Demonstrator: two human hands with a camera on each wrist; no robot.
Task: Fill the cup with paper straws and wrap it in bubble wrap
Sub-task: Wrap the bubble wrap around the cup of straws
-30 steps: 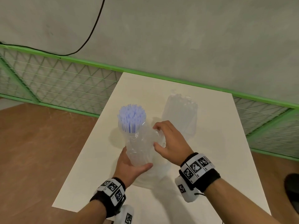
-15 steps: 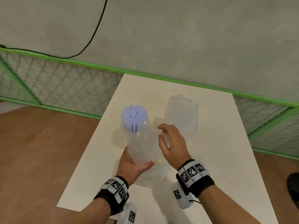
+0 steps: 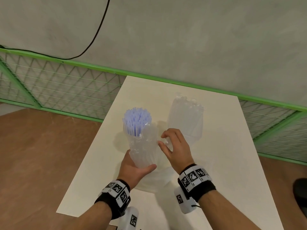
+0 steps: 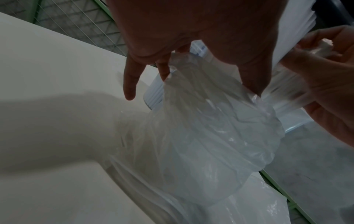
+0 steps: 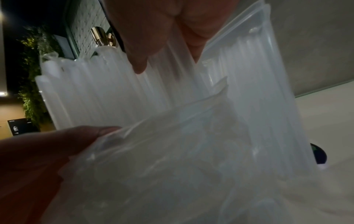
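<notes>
A clear cup (image 3: 143, 152) stands tilted over the white table (image 3: 221, 156), packed with pale blue paper straws (image 3: 137, 121) that stick out of its top. Clear bubble wrap (image 3: 149, 140) is wound round the cup, and its loose tail (image 4: 201, 136) hangs below. My left hand (image 3: 136, 168) grips the wrapped cup from below, thumb across the front. My right hand (image 3: 174, 145) pinches the free edge of the bubble wrap (image 5: 172, 136) on the cup's right side.
A second clear sleeve of air-column wrap (image 3: 186, 118) stands just behind my right hand. A green mesh fence (image 3: 66, 83) runs along the table's far and left sides. Brown floor (image 3: 41, 155) lies to the left. A black cable (image 3: 98, 30) hangs on the wall.
My right hand has slid down and closer to the cup with the wrap edge. The left hand keeps its grip and the cup has hardly moved.
</notes>
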